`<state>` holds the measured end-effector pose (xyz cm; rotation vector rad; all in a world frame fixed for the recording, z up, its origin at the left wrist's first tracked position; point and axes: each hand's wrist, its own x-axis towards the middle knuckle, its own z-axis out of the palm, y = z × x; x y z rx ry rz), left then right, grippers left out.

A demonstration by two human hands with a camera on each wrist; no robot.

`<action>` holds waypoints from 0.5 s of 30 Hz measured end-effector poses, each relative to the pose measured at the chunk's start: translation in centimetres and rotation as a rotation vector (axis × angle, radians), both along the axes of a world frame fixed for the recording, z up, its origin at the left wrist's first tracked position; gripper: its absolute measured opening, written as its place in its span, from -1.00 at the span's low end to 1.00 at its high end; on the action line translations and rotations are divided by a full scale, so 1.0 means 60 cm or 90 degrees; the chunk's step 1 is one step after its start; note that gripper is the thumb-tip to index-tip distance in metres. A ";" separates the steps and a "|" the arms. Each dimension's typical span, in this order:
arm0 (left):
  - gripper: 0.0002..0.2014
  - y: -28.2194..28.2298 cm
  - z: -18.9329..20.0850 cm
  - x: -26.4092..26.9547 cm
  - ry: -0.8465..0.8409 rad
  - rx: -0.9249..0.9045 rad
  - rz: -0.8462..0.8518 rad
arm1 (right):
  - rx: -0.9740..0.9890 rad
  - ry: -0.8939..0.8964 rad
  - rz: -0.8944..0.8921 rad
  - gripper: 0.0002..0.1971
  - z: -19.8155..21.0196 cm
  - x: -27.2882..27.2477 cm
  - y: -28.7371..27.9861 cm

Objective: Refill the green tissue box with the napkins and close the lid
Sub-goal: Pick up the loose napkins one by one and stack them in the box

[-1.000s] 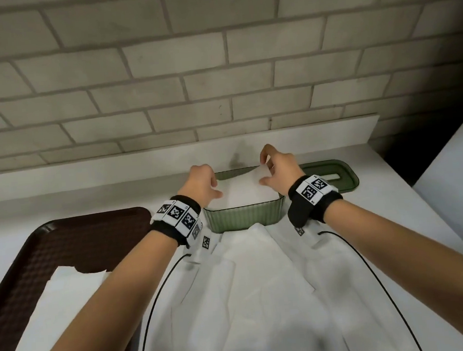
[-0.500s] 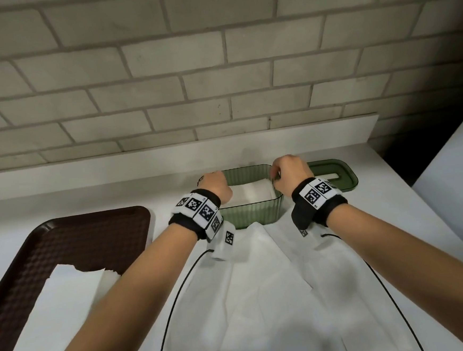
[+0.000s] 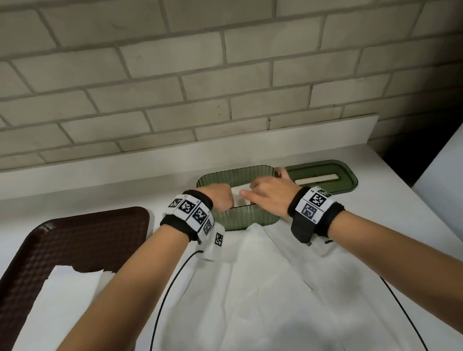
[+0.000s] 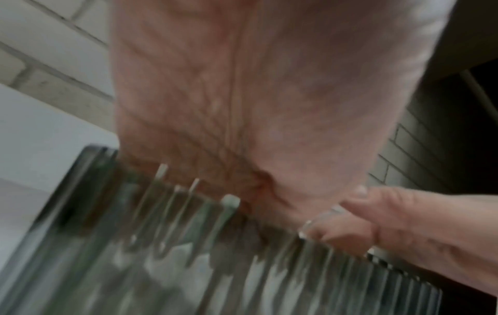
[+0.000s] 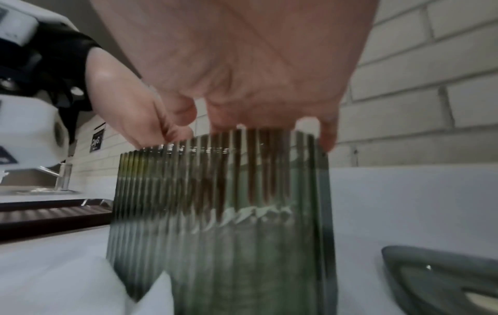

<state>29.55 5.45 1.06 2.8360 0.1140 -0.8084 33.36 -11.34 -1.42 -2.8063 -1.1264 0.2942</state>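
Note:
The green ribbed tissue box [image 3: 245, 221] stands open on the white counter by the back ledge. A stack of white napkins [image 3: 239, 189] lies inside it. My left hand [image 3: 221, 198] and my right hand [image 3: 271, 197] both reach down into the box, fingers pushing on the napkins. In the right wrist view my right hand [image 5: 242, 74] dips its fingers behind the box [image 5: 215, 234] wall onto the napkins [image 5: 242, 215], little finger outside the right corner. The left wrist view is blurred: my left hand [image 4: 242, 106] enters the box [image 4: 188, 266]. The green slotted lid [image 3: 322, 178] lies flat just right of the box.
A brown tray [image 3: 64, 244] on the left holds more white napkins [image 3: 63, 299]. White cloth or paper [image 3: 262, 297] lies in front of the box, with black cables over it. The brick wall [image 3: 217, 79] stands close behind. The counter ends at the right, past the lid.
The napkin stack, held above the rim a second ago, has gone down into the box. Both hands followed it down and moved closer together.

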 end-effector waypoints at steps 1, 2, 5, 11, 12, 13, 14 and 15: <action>-0.73 -0.003 -0.004 -0.001 0.010 -0.013 -0.003 | -0.039 0.026 -0.012 -0.22 -0.005 -0.001 0.004; -0.73 -0.004 -0.006 -0.003 0.003 -0.032 -0.004 | -0.070 0.035 -0.022 -0.21 -0.007 -0.002 0.007; -0.70 0.000 0.008 -0.016 -0.059 -0.079 -0.004 | -0.067 0.013 -0.038 -0.23 0.011 -0.009 0.004; -0.75 0.029 0.059 -0.094 -0.305 -0.212 0.027 | 0.212 -0.137 -0.051 -0.68 0.038 -0.048 -0.027; -0.79 0.031 0.060 -0.114 -0.322 -0.247 0.037 | 0.255 -0.130 -0.038 -0.77 0.032 -0.062 -0.033; -0.82 0.031 0.057 -0.133 -0.325 -0.272 0.041 | 0.293 -0.105 -0.018 -0.84 0.026 -0.077 -0.039; -0.83 0.029 0.049 -0.150 -0.323 -0.284 0.036 | 0.319 -0.062 -0.001 -0.88 0.017 -0.095 -0.043; -0.83 0.026 0.037 -0.165 -0.318 -0.280 0.030 | 0.330 -0.005 0.012 -0.91 0.006 -0.113 -0.045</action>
